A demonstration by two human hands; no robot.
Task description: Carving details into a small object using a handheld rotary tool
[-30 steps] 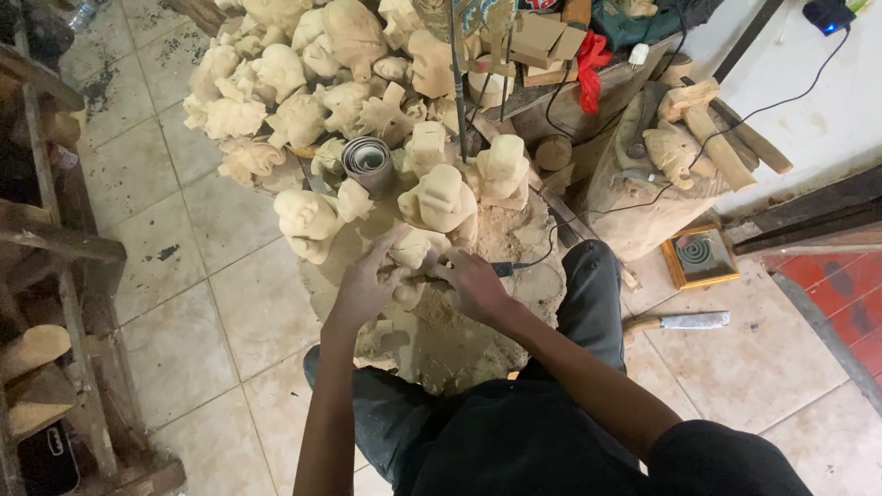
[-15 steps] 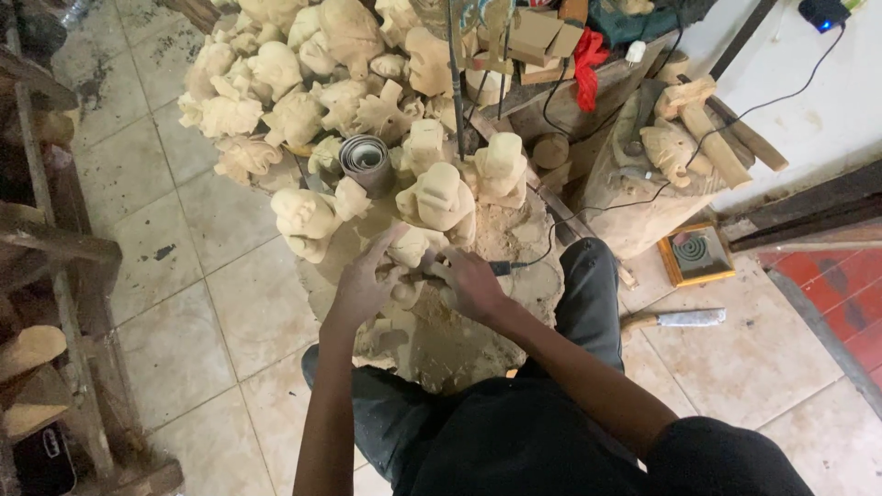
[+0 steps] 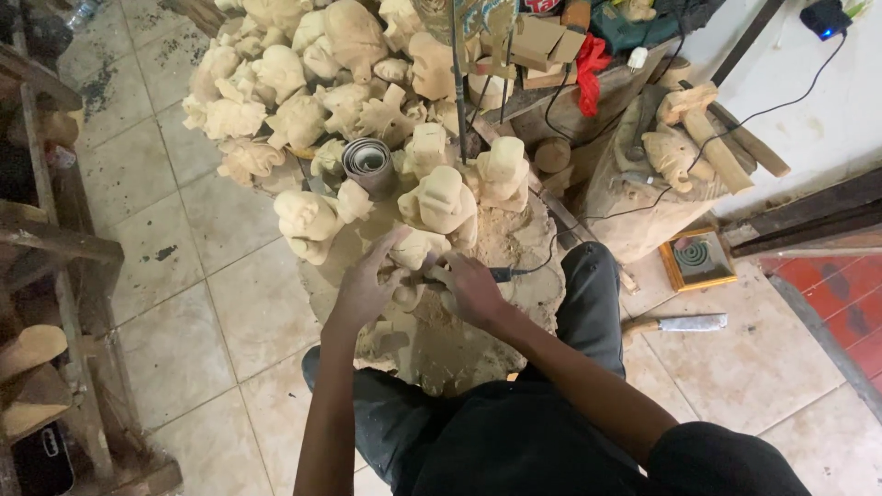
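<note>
My left hand (image 3: 366, 285) grips a small pale wooden carving (image 3: 415, 250) that rests on a dusty wooden block (image 3: 478, 331) between my knees. Its fingers are spread over the piece. My right hand (image 3: 470, 287) is closed around a thin dark corded tool (image 3: 501, 274), with its tip against the carving. The tip itself is hidden by my fingers. A black cable (image 3: 551, 248) runs from the tool toward the right.
A heap of unfinished pale wooden figures (image 3: 303, 92) fills the floor ahead, with a roll of sandpaper (image 3: 369, 163) among them. A knife (image 3: 680, 323) and a small framed object (image 3: 696, 259) lie on the tiles at right. Wooden racks (image 3: 46, 276) stand at left.
Both hands have stayed on the carving with only slight shifts. The view has barely moved.
</note>
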